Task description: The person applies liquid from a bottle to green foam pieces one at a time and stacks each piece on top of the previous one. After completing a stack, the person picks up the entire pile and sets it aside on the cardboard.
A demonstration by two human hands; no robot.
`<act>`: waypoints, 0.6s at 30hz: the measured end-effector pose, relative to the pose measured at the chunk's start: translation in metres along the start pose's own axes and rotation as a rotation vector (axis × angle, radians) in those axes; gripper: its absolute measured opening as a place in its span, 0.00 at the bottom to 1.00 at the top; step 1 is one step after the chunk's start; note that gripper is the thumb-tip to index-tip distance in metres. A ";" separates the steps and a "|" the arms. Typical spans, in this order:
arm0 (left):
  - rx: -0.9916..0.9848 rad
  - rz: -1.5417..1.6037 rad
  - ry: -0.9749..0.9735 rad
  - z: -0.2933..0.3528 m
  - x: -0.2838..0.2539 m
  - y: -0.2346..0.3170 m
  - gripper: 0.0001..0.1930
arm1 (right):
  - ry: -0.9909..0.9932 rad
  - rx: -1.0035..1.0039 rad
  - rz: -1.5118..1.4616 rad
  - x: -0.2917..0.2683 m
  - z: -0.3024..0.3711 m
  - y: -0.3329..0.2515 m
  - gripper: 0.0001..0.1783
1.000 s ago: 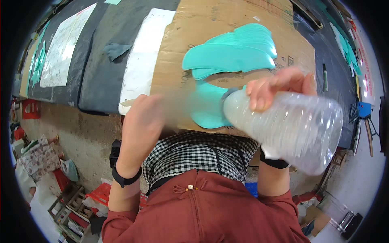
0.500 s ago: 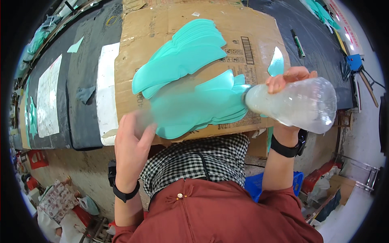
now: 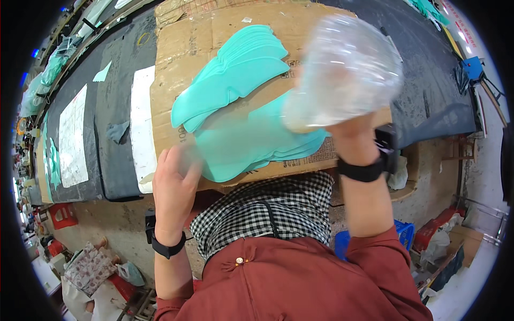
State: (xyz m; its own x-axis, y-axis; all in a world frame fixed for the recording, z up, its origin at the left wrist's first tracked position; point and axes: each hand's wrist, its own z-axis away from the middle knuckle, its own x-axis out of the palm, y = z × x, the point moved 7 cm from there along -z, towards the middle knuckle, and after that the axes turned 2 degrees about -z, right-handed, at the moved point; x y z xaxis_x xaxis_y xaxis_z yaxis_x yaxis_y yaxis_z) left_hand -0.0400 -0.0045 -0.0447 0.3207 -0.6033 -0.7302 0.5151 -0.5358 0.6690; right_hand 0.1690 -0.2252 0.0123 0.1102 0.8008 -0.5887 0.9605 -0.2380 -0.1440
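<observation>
My right hand [image 3: 354, 130] grips a clear plastic bottle [image 3: 353, 69] with whitish contents, blurred by motion. The bottle is tilted, its narrow end low over the right part of a fanned stack of teal cut pieces [image 3: 230, 155]. Behind the bottle, most of my right fingers are hidden. At the lower left corner of that stack is my left hand [image 3: 174, 184], thumb and forefinger apart, fingertips smeared. Whether it touches the pieces I cannot tell. Farther back lies a second fanned stack of teal pieces [image 3: 230, 75].
Both stacks rest on a cardboard sheet [image 3: 187, 37] over a dark-covered table [image 3: 428, 107]. White paper sheets [image 3: 142, 117] and a grey scrap [image 3: 116, 131] lie to the left. A blue crate [image 3: 404, 235] stands below the table at the right.
My right hand has swung the bottle left and away from me, from the right side of the near stack to above it. My left hand has hardly moved.
</observation>
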 end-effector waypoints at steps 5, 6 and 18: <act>0.036 -0.066 0.000 -0.003 0.001 0.005 0.16 | 0.124 0.588 -0.393 -0.048 0.045 0.052 0.31; 0.043 -0.066 -0.004 -0.005 0.001 0.003 0.16 | 0.233 0.669 -0.580 -0.053 0.049 0.054 0.30; -0.204 0.541 -0.143 -0.010 -0.008 0.005 0.06 | 0.813 0.870 -1.429 -0.073 0.101 0.079 0.22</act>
State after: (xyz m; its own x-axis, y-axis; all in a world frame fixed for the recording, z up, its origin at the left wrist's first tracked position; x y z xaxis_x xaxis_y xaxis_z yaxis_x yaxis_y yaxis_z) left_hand -0.0317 0.0037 -0.0375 0.4776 -0.8399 -0.2579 0.4555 -0.0144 0.8901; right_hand 0.2107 -0.3579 -0.0362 -0.2305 0.5936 0.7710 0.0674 0.8002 -0.5959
